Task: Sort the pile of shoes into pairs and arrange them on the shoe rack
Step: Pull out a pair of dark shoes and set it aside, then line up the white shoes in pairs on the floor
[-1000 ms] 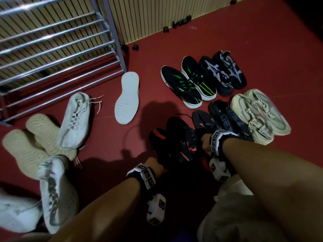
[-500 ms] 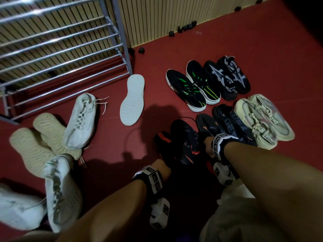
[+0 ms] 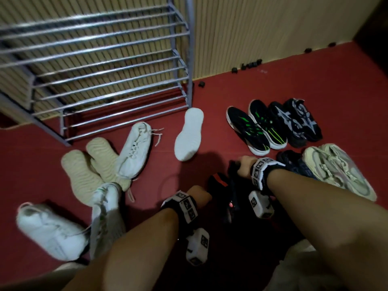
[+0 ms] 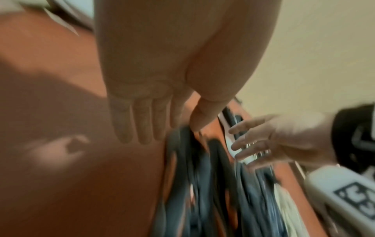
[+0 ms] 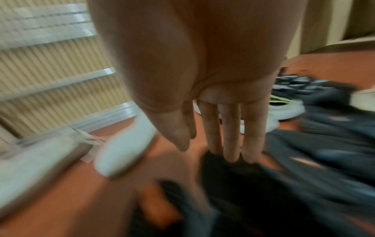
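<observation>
At lower centre of the head view, 2 black shoes [image 3: 226, 185] are reached by both hands. The left hand [image 4: 150, 89] is seen with straight fingers pressed together; the right hand [image 5: 219, 99] likewise, fingertips touching a black shoe. The shoe rack [image 3: 100, 66] stands upper left.

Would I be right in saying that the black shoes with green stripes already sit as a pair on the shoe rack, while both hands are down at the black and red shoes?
Not quite: the black shoes with green stripes sit as a pair on the red floor, right of the shoe rack, as the head view shows. The left hand and right hand are indeed at the black and red shoes.
</observation>
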Available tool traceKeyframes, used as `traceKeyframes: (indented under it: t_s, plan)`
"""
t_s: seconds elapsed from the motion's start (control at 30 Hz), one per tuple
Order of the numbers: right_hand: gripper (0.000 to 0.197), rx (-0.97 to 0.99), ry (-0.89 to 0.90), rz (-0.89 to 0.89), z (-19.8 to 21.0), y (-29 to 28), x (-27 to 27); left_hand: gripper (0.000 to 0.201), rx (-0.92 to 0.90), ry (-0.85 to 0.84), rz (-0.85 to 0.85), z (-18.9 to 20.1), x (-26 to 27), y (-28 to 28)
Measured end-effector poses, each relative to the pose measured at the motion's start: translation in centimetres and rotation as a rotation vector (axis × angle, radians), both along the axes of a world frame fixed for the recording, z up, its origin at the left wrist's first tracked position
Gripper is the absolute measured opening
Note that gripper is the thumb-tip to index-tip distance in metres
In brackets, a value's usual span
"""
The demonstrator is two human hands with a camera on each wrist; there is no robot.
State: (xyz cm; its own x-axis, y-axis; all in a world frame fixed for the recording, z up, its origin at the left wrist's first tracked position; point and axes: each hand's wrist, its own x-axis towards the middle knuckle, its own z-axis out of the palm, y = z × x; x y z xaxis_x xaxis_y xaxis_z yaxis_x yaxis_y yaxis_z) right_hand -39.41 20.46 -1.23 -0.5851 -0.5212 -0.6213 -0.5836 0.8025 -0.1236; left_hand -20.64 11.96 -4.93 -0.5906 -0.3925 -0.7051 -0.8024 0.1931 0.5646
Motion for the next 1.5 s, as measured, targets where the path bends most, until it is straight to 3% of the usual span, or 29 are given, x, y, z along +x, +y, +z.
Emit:
traceKeyframes:
  t_s: [0.13,0.37,0.43,0.57,0.63,0.87,0.97,1.1,1.27,1.5]
  plan:
    - [0.037,-0.111,0.015,0.055,1.6,-4.9,2.4,0.017,-0.046,0.056,0.074,2.2,2.7,-4.7]
    - [0.049,-0.193,0.015,0.126,1.9,-10.9,5.1,0.014,-0.221,0.070,0.277,3.6,6.6,-12.2]
    - [0.057,-0.196,0.023,0.180,1.3,-12.0,5.2,0.007,-0.177,0.096,0.372,3.4,7.0,-13.7]
    - [0.067,-0.150,0.043,0.285,-0.4,-13.1,4.1,0.013,-0.202,0.112,0.538,2.8,7.2,-16.2]
    - [0.073,-0.113,0.070,0.307,-1.4,-13.8,3.3,0.003,-0.234,0.116,0.623,2.5,7.1,-17.1]
    - [0.078,-0.063,0.301,0.371,-5.9,-17.2,1.5,0.015,-0.150,0.159,0.782,-0.2,6.4,-19.3]
    - [0.083,-0.066,0.344,0.399,-6.9,-18.5,0.6,0.010,-0.100,0.169,0.808,-1.6,6.0,-19.8]
    - [0.080,-0.051,0.340,0.623,-7.6,-20.0,0.0,0.012,-0.101,0.181,0.862,-4.7,5.8,-20.4]
    - [0.063,0.013,0.321,0.799,-9.0,-20.4,0.0,0.019,-0.190,0.124,0.847,-3.4,5.4,-19.7]
    - [0.058,0.033,0.305,0.777,-9.6,-20.3,0.4,0.009,-0.220,0.129,0.762,-4.0,5.4,-18.7]
